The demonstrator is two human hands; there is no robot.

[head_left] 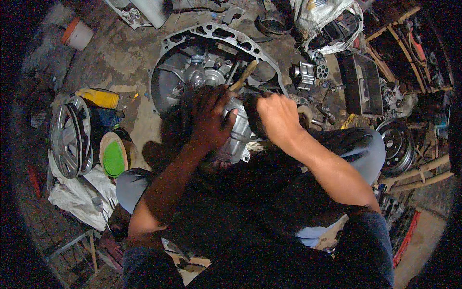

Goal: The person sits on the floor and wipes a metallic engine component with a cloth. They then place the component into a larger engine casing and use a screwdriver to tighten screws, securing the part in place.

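Note:
A silver metal casing (239, 129) with a bolt lug at its lower end lies in front of me, between my knees. My left hand (211, 115) grips its left side, thumb along the top, fingers partly in shadow. My right hand (279, 115) is closed in a fist by the casing's right side; what is inside it is hidden in the dark. A wooden handle (244, 76) sticks up just beyond my left fingers; its lower end is hidden. Behind sits a large bell-shaped housing (211, 31) with a holed rim, and a clear plastic bottle (195, 72) stands inside it.
At left are wheel covers (70, 137), a yellow container (98, 98) and a green-faced round part (114, 159). On the right lie small metal parts (304, 75), a dark metal tray (363, 84) and a black wheel rim (395, 147). A white sack (320, 19) stands at the back.

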